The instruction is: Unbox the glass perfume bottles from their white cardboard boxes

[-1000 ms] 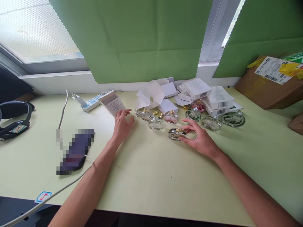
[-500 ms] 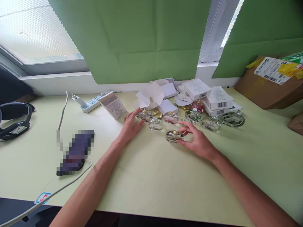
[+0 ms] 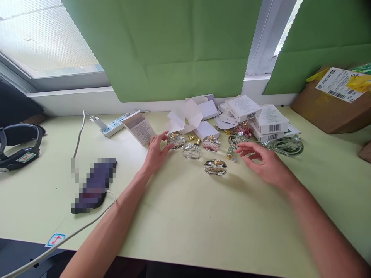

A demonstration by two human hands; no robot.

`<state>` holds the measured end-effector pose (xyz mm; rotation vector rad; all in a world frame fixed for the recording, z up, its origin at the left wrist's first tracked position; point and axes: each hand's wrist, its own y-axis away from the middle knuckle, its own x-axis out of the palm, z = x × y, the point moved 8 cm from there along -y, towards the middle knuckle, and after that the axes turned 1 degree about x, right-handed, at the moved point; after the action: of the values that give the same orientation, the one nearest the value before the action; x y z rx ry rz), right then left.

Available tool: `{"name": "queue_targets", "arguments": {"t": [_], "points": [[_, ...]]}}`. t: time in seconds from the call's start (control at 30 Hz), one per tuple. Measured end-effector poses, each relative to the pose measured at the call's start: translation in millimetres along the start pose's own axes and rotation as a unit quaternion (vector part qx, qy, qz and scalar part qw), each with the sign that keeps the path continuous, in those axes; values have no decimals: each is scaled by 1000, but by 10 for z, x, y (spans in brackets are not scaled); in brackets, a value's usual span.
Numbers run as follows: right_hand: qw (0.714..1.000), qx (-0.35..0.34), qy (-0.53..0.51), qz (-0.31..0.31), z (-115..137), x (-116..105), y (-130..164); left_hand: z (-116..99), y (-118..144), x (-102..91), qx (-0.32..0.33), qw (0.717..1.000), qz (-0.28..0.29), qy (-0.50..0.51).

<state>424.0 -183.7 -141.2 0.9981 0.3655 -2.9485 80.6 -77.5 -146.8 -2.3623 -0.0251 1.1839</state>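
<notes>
My left hand (image 3: pixel 156 151) has its thumb and fingers round the left edge of a clear glass perfume bottle (image 3: pixel 176 141), which rests on the table. A second clear bottle (image 3: pixel 191 151) and a pinkish one (image 3: pixel 211 143) stand beside it. Nearer to me, a bottle with a gold neck (image 3: pixel 215 167) sits apart, with no hand on it. My right hand (image 3: pixel 262 162) is open, fingers spread and curved, holding nothing. It partly hides a bottle behind it, close to a greenish bottle (image 3: pixel 237 139) and a small gold-ended vial (image 3: pixel 230 153).
White boxes (image 3: pixel 271 119) and unfolded cartons (image 3: pixel 185 116) are heaped at the back. A dark red bottle (image 3: pixel 244 130) leans among them. To the left lie a phone (image 3: pixel 95 185) with a cable, a power strip (image 3: pixel 116 125) and a headset (image 3: pixel 21 146). A cardboard box (image 3: pixel 333 104) stands right.
My right hand has let go of the gold-necked bottle and moved right, uncovering the small vial. My left hand has shifted its bottle slightly left.
</notes>
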Motion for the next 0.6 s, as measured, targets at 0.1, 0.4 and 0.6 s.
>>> {"name": "queue_targets", "arguments": {"t": [0.1,0.4,0.6], "points": [[994,-50,88,-39,73,108,-30,40,2,-21,-1,1000,4,-8],[985,-90,147,-3,20,373,-88,-441,166,-383,112,975,-189,-21],[983,-88,158,3,-70,382,-132,-920,371,-301,218,955,-199,-14]]}}
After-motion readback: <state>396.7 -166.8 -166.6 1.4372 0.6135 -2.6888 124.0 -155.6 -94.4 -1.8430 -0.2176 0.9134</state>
